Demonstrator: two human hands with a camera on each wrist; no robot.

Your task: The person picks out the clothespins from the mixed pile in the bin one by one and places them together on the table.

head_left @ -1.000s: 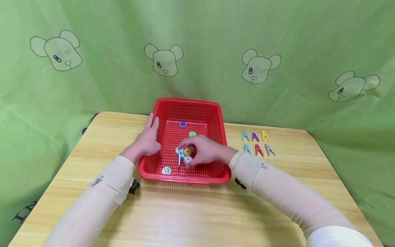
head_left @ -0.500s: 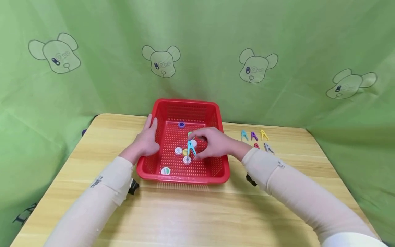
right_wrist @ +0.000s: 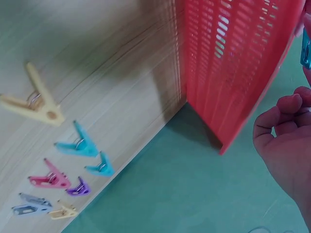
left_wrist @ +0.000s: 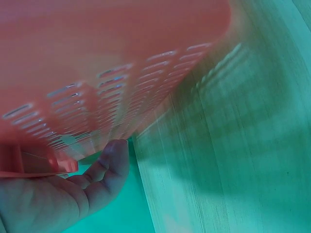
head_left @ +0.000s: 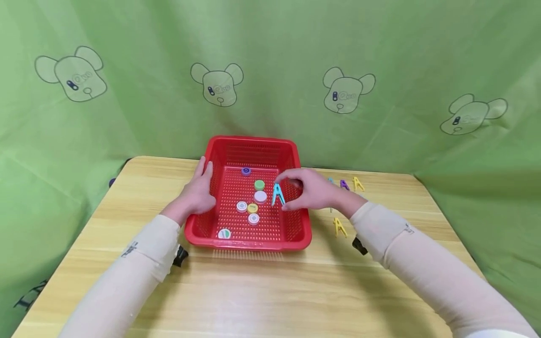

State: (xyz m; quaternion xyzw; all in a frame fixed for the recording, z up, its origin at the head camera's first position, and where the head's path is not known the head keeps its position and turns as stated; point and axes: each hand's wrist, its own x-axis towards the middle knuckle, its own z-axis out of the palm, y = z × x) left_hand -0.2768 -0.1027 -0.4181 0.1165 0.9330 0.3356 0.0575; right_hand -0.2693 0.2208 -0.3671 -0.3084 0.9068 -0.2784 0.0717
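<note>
A red mesh basket (head_left: 253,244) stands on the wooden table. My left hand (head_left: 196,192) holds its left rim; in the left wrist view that hand's fingers (left_wrist: 114,162) lie along the outer slotted wall. My right hand (head_left: 314,190) pinches a light blue clothespin (head_left: 277,193) between thumb and fingers, over the right part of the basket. The clothespin's legs point down. Only part of this light blue clothespin (right_wrist: 305,51) shows at the right wrist view's edge. Several round bottle caps lie on the basket floor, among them a purple cap (head_left: 246,172) and a green cap (head_left: 259,185).
Right of the basket, several clothespins lie on the table: a near yellow clothespin (right_wrist: 38,99), two blue, a red clothespin (right_wrist: 51,177), a purple clothespin (right_wrist: 80,187), a grey one and another yellow. A green curtain (head_left: 274,94) hangs behind the table.
My right hand has moved right with the light blue clothespin, from over the middle caps toward the basket's right side, uncovering caps. My left hand stays on the rim.
</note>
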